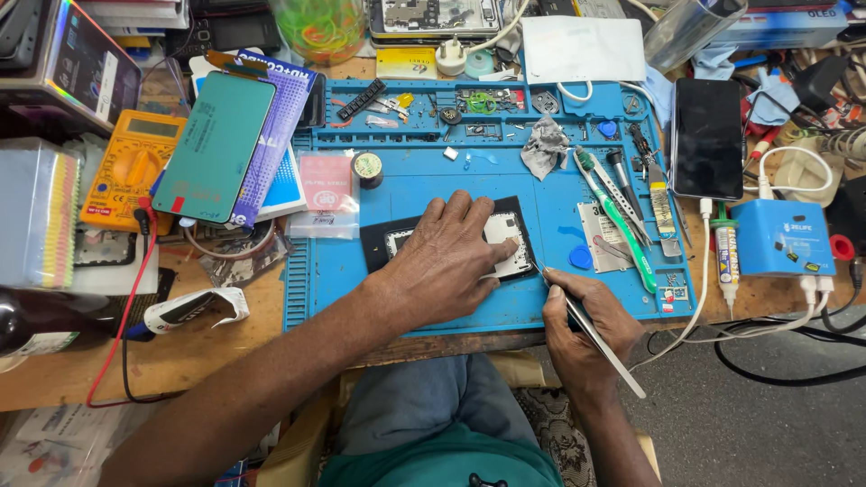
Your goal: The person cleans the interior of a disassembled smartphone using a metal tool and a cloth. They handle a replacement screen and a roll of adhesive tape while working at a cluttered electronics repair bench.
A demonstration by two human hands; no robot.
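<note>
- The left hand (448, 257) lies flat, fingers spread and pressed down on a thin, opened phone body with a pale metal inside (505, 243); it grips nothing, only pins it in place.
- The right hand (585, 326) pinches one slim pair of steel tweezers (591, 331) between thumb and fingers, their fine tip touching the phone's right edge, the long shaft slanting back past the wrist.
- The phone rests on one flat black square pad (379, 242), matte, at the middle of the blue silicone work mat (433, 180), nearer its front edge.
- The mat is ribbed along its left edge and has small moulded trays along its back edge, holding tiny parts.
- Near the mat's right edge lie one green-handled tool (631, 239) and a few slim metal tools beside it; the exact count is unclear.
- One crumpled grey cloth (544, 146) sits just behind the phone.
- One small round spool (367, 168) and one clear plastic packet with a pink label (327, 194) lie at the mat's left side.
- Off the mat's right edge: one glossy black smartphone (708, 137), screen up, and one blue box-shaped charger (781, 236) with white cables.
- Off the left edge: one yellow multimeter (131, 171) and one green-filmed flat screen panel (215, 146) on the wooden bench (216, 347).
</note>
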